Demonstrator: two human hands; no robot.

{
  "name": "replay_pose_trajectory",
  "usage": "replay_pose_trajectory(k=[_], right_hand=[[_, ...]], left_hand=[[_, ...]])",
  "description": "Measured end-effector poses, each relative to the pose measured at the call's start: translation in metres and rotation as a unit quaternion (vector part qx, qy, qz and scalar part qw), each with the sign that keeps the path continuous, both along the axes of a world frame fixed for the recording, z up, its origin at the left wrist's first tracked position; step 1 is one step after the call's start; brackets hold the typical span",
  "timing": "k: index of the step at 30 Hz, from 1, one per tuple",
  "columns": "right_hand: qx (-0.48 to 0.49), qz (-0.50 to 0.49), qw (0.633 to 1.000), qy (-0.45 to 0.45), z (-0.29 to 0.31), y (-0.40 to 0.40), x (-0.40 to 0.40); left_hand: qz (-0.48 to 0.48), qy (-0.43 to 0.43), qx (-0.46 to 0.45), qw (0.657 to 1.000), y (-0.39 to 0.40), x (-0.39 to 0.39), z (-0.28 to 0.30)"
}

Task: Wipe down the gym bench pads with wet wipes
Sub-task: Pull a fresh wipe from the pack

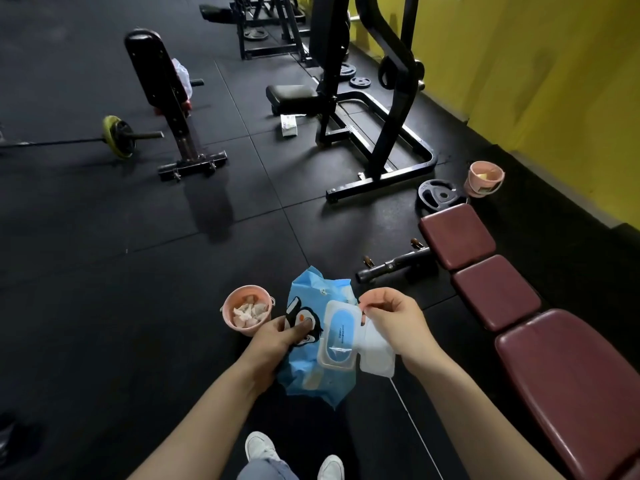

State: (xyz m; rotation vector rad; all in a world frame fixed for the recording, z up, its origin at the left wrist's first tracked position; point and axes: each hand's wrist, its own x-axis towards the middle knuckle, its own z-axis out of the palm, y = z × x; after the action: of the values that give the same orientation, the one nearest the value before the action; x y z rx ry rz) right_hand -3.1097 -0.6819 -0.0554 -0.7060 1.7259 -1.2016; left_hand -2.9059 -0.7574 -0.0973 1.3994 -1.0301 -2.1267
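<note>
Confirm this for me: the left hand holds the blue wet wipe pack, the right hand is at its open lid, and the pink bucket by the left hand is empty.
Not quite. The head view shows the pink bucket holds crumpled wipes; it isn't empty. The rest stands: the left hand holds the blue wet wipe pack, and the right hand is at its open lid.

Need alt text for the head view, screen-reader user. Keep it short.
A person's left hand holds a blue wet-wipe pack with its lid flipped open while the right hand pinches a white wipe at the opening. A maroon three-pad gym bench lies to the right, and a pink bucket of used wipes stands on the black floor to the left.
</note>
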Motion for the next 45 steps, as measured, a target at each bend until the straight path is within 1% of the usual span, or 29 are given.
replay_pose_trajectory(k=[1,2,3,4,5,6,7,8,9,10,12,14,18,20,25,26,27,28,29,31,32,34,36,38,40,42,45], right_hand=[[0.009,0.006,1.000,0.012,-0.003,0.000,0.003],[0.020,0.013,0.999,0.045,-0.006,0.002,0.005],[0.023,0.026,0.993,0.116,-0.009,0.004,0.007],[0.004,0.042,0.975,0.217,-0.009,0.007,0.008],[-0.042,0.064,0.945,0.318,-0.010,0.010,0.009],[-0.099,0.098,0.908,0.396,-0.011,0.014,0.011],[-0.135,0.143,0.874,0.444,-0.012,0.017,0.015],[-0.144,0.184,0.850,0.472,-0.014,0.019,0.021],[-0.137,0.215,0.838,0.483,-0.017,0.021,0.026],[-0.119,0.231,0.837,0.482,-0.021,0.020,0.031],[-0.088,0.234,0.853,0.459,-0.029,0.019,0.037],[-0.078,0.226,0.872,0.428,-0.034,0.016,0.039],[-0.065,0.248,0.890,0.378,-0.030,0.011,0.042],[-0.064,0.247,0.883,0.394,-0.030,0.009,0.043],[-0.096,0.243,0.843,0.470,-0.029,0.010,0.045],[-0.094,0.242,0.844,0.470,-0.026,0.010,0.046],[-0.094,0.234,0.853,0.457,-0.024,0.011,0.047],[-0.095,0.216,0.872,0.429,-0.022,0.011,0.048],[-0.093,0.187,0.900,0.382,-0.019,0.011,0.049],[-0.075,0.107,0.955,0.265,-0.012,0.008,0.049],[-0.060,0.067,0.976,0.201,-0.009,0.006,0.051],[-0.030,0.018,0.995,0.089,-0.006,0.004,0.055],[-0.035,0.003,0.998,0.045,-0.006,0.005,0.056],[-0.055,0.022,0.997,0.055,-0.008,0.009,0.054],[-0.061,0.078,0.987,0.125,-0.010,0.015,0.050],[-0.044,0.140,0.966,0.211,-0.013,0.018,0.050],[-0.004,0.168,0.948,0.270,-0.017,0.019,0.054]], left_hand=[[0.011,-0.006,-0.010,1.000,0.000,0.000,0.001],[0.020,-0.012,-0.020,1.000,0.001,0.001,0.001],[0.028,-0.019,-0.029,0.999,0.001,0.002,0.001],[0.036,-0.026,-0.039,0.998,0.001,0.003,0.000],[0.045,-0.031,-0.048,0.997,0.002,0.004,-0.001],[0.055,-0.033,-0.056,0.996,0.002,0.006,-0.001],[0.064,-0.031,-0.066,0.995,0.003,0.007,0.000],[0.071,-0.029,-0.073,0.994,0.004,0.008,0.001],[0.077,-0.028,-0.078,0.994,0.005,0.009,0.002],[0.083,-0.029,-0.080,0.993,0.005,0.010,0.003],[0.092,-0.030,-0.080,0.992,0.005,0.013,0.004],[0.097,-0.033,-0.078,0.992,0.004,0.015,0.006],[0.094,-0.043,-0.089,0.991,0.002,0.021,0.011],[0.087,-0.043,-0.095,0.991,0.002,0.024,0.011],[0.079,-0.029,-0.087,0.993,0.007,0.025,0.014],[0.078,-0.026,-0.083,0.993,0.008,0.025,0.015],[0.077,-0.024,-0.081,0.993,0.008,0.025,0.016],[0.077,-0.024,-0.080,0.994,0.009,0.026,0.016],[0.075,-0.023,-0.081,0.994,0.009,0.026,0.016],[0.072,-0.021,-0.080,0.994,0.010,0.026,0.017],[0.068,-0.021,-0.079,0.994,0.010,0.026,0.017],[0.060,-0.021,-0.075,0.995,0.012,0.026,0.017],[0.060,-0.018,-0.075,0.995,0.014,0.026,0.017],[0.069,-0.017,-0.076,0.995,0.015,0.025,0.016],[0.078,-0.018,-0.075,0.994,0.015,0.025,0.015],[0.078,-0.020,-0.079,0.994,0.016,0.023,0.015],[0.061,-0.033,-0.090,0.994,0.017,0.018,0.013]])
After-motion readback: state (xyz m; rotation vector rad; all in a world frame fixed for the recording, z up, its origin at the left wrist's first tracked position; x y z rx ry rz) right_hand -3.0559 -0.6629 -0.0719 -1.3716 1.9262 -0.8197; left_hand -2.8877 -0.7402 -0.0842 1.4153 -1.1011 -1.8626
